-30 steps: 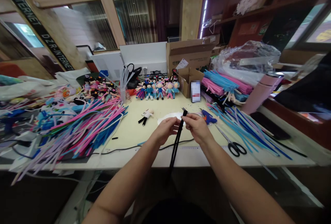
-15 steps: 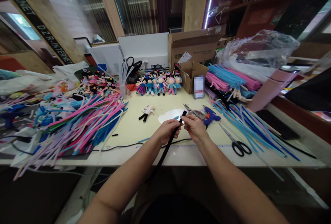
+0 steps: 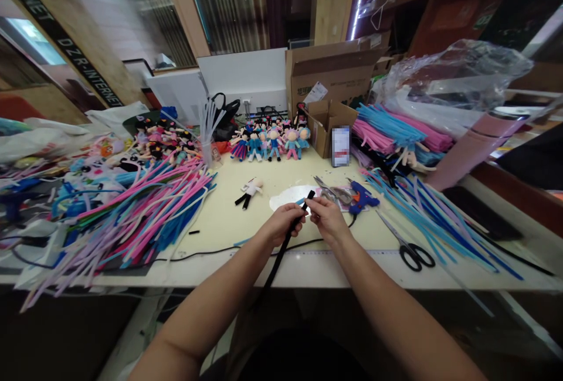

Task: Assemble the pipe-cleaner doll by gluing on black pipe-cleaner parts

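Observation:
Black pipe cleaners (image 3: 280,258), apparently a small bundle, run up from below the table edge through my left hand (image 3: 287,222). The fingers of that hand are closed around them near the upper end. My right hand (image 3: 324,214) pinches at the same upper end, close beside the left fingertips. Behind my hands lies a shiny white sheet (image 3: 281,196). A small doll (image 3: 250,192) with a pale top and black legs rests on the table to the left. Right of my hands are a blue glue gun (image 3: 364,194) and metal shears (image 3: 336,192).
Scissors with black handles (image 3: 416,256) lie at the right front. Loose coloured pipe cleaners (image 3: 145,211) pile up on the left, with more blue ones (image 3: 435,217) on the right. Several finished dolls (image 3: 272,143) stand at the back near a phone (image 3: 340,146). A black cable (image 3: 197,250) crosses the front.
The camera view has shifted slightly. Both hands stay at the upper end of the black pipe cleaners, with the right fingers moved a little.

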### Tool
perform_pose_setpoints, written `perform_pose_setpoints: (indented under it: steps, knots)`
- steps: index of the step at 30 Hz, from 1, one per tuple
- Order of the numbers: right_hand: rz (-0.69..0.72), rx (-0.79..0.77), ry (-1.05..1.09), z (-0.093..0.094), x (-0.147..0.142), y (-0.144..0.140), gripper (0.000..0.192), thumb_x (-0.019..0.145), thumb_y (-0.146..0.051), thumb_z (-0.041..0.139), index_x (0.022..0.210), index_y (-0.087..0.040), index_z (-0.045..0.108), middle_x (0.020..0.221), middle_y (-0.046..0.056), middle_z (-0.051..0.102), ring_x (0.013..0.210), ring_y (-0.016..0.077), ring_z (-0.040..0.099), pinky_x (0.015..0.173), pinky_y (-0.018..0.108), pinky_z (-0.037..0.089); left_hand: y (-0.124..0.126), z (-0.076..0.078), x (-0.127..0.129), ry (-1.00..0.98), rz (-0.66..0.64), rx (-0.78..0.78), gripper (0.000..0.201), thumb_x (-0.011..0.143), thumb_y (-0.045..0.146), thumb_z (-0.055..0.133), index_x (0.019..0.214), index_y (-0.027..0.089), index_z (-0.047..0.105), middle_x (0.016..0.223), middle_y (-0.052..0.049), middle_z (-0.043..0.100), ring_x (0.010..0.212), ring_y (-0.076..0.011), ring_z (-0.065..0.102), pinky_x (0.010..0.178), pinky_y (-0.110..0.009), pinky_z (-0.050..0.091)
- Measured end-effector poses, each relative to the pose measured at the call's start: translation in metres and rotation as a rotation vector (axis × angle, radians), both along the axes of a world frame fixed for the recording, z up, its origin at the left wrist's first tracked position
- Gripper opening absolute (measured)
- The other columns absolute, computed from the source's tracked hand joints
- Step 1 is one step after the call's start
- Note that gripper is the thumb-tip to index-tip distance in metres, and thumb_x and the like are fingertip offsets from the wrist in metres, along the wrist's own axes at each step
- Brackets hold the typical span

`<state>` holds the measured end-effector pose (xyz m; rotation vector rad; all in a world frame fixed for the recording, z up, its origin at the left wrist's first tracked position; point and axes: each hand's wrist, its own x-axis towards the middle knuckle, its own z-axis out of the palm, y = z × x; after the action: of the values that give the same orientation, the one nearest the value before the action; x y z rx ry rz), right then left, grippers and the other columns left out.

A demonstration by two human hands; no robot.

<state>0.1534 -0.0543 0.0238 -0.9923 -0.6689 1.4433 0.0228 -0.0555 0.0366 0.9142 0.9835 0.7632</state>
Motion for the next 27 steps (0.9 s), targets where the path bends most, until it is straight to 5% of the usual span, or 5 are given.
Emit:
perform_pose_setpoints:
  steps: [13,19,21,23,27]
  knots:
    - [0.028,-0.017,-0.185,-0.014,-0.005,0.009,0.036,0.052,-0.046,0.075,0.066,-0.018,0.057,0.048,-0.007,0.043,0.045,0.0066,0.037,0.043,0.021,0.030,0.004,-0.005,0.002,0.035,-0.003,-0.030,0.018,0.071,0.027,0.058,0.071,0.020,0.041,0.048,0.006,0.047,0.029,-0.0015,0.023,0.034,-0.016,0.009]
    - [0.091,0.014,-0.542,-0.007,0.033,0.030,0.032,0.065,-0.046,0.066,0.082,-0.019,0.065,0.077,0.003,0.062,0.066,0.0155,0.054,0.056,0.027,0.042,0.011,-0.008,-0.007,0.030,0.047,-0.108,0.017,0.069,0.023,0.056,0.070,0.019,0.040,0.048,0.007,0.043,0.030,-0.0008,0.019,0.035,-0.017,0.004]
    - [0.054,0.046,-0.739,0.000,0.051,0.037,0.025,0.070,-0.037,0.065,0.088,-0.019,0.066,0.093,0.007,0.063,0.088,0.0209,0.056,0.070,0.030,0.043,0.013,-0.009,-0.011,0.028,0.044,-0.134,0.016,0.069,0.021,0.056,0.070,0.019,0.040,0.049,0.007,0.042,0.031,-0.0008,0.019,0.036,-0.017,0.005]
    - [0.052,0.092,-1.242,0.005,0.064,0.041,0.023,0.075,-0.029,0.061,0.094,-0.017,0.065,0.108,0.013,0.061,0.105,0.0260,0.051,0.081,0.033,0.040,0.014,-0.010,-0.014,0.029,0.033,-0.152,0.016,0.069,0.021,0.056,0.070,0.019,0.040,0.050,0.007,0.042,0.032,-0.0007,0.020,0.036,-0.017,0.005]
    - [0.153,0.089,-1.958,0.006,0.065,0.044,0.028,0.079,-0.028,0.057,0.104,-0.014,0.061,0.108,0.018,0.062,0.107,0.0308,0.052,0.083,0.037,0.039,0.014,-0.009,-0.013,0.031,0.015,-0.161,0.017,0.069,0.021,0.057,0.069,0.019,0.039,0.050,0.007,0.041,0.033,-0.0009,0.020,0.036,-0.017,0.005]
